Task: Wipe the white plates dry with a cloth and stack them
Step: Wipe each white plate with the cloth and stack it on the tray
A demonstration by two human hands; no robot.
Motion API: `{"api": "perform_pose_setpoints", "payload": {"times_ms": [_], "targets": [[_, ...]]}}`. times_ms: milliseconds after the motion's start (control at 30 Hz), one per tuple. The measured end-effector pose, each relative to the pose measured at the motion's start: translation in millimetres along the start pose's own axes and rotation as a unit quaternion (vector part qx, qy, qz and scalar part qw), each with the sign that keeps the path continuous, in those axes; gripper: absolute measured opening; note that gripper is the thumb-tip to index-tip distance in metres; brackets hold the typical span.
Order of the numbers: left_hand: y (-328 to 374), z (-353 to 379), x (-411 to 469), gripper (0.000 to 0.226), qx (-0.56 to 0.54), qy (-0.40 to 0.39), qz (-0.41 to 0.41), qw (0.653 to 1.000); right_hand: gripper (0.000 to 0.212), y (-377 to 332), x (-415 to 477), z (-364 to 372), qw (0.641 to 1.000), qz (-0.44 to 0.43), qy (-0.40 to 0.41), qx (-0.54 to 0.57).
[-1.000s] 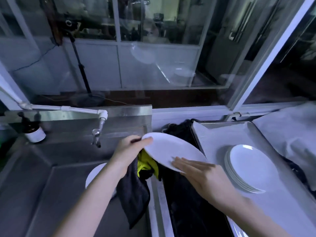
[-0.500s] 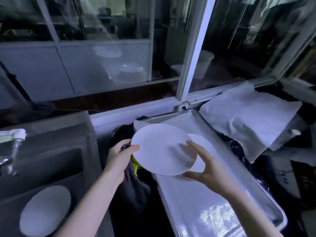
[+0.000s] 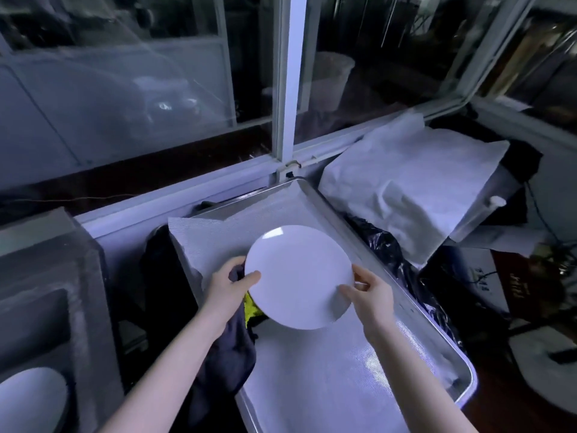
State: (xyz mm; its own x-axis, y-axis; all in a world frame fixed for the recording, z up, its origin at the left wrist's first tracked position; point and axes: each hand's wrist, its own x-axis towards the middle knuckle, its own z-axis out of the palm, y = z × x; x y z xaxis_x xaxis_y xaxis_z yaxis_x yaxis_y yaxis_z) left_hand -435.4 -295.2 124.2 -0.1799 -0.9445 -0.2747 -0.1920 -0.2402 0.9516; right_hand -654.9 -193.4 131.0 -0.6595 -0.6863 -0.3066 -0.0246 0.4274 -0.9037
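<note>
A round white plate (image 3: 296,276) is held over the lined metal tray (image 3: 374,270), gripped at both edges. My left hand (image 3: 229,285) clamps its left rim with the thumb on top and also holds a dark cloth (image 3: 224,354) with a yellow patch (image 3: 251,309) hanging beneath. My right hand (image 3: 368,292) pinches the plate's right rim. The plate covers the stack of white plates on the tray, which is hidden under it. Another white plate (image 3: 31,398) lies in the sink at the lower left.
The steel sink (image 3: 53,276) is at the left. A white sheet (image 3: 406,189) covers something right of the tray, with black plastic (image 3: 393,260) along the tray's side. A window frame (image 3: 285,82) runs behind. Dark clutter fills the right edge.
My view has swung right, away from the sink. Both hands carried the plate from beside the sink to over the tray, above where the stack sat. The plate now lies flatter.
</note>
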Motion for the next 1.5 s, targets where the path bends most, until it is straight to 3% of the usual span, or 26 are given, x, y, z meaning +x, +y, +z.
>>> {"api": "perform_pose_setpoints", "payload": {"times_ms": [167,300,533,833,1200,1300,1400,1500], "targets": [[-0.2,8.9,16.5,0.034,0.106,-0.053,-0.029,0.993,0.031,16.2,29.5,-2.1,0.999,0.001,0.003,-0.041],[-4.3,18.2,23.4,0.041,0.157,-0.030,-0.008,0.987,0.026,26.3,44.9,4.0,0.997,-0.007,0.001,-0.071],[-15.7,21.7,30.1,0.056,0.217,-0.022,0.021,0.976,0.041,33.5,60.4,9.8,0.994,-0.028,0.026,-0.107],[-9.0,28.6,26.0,0.052,0.187,0.002,-0.012,0.982,0.032,25.9,68.5,24.5,0.991,-0.043,0.010,-0.127],[-9.5,-18.2,2.3,0.047,0.094,0.027,0.001,0.995,0.047,29.9,54.1,27.4,0.990,-0.041,0.049,-0.125],[-8.4,-44.4,-12.6,0.044,0.050,0.041,-0.003,0.998,0.048,17.8,33.1,39.6,0.984,-0.079,0.062,-0.146],[-5.5,-77.4,-33.6,0.040,-0.008,0.082,0.003,0.997,0.034,-2.2,-14.2,70.6,0.975,-0.171,-0.047,-0.137],[-3.7,-118.0,-60.0,0.036,-0.059,0.132,0.015,0.989,0.033,-16.2,-83.6,115.9,0.930,-0.215,-0.275,-0.117]]}}
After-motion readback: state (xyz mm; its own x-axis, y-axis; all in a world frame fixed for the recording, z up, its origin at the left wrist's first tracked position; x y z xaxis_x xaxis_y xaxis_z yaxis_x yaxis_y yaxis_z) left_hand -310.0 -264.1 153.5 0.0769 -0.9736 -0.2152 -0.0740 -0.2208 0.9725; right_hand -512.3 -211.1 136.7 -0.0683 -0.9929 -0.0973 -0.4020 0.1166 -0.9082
